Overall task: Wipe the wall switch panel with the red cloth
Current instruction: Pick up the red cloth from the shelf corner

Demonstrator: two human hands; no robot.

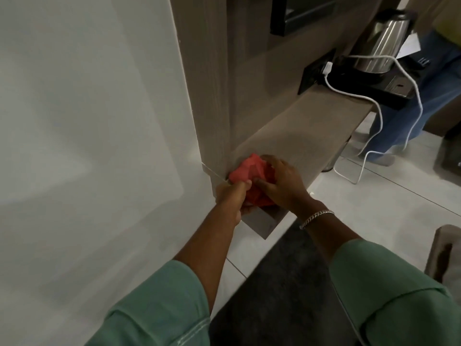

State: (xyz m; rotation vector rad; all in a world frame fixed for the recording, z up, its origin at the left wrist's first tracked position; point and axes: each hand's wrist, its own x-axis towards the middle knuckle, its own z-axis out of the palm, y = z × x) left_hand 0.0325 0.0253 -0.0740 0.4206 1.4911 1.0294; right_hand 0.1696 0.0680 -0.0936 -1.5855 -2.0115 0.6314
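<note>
Both hands' grip closes on the red cloth (pixel 247 171) atop the shelf (pixel 299 136).

Both hands (pixel 257 188) close together, fingers curled

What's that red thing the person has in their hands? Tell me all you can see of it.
It is the red cloth, a soft, plain fabric bunched into a crumpled lump with folds. It sits at the near end of a grey-brown wooden shelf, close to where the shelf meets the white wall. The left hand grips its near edge; the right hand presses on it from the right. Part of it is hidden under the hands.
</note>
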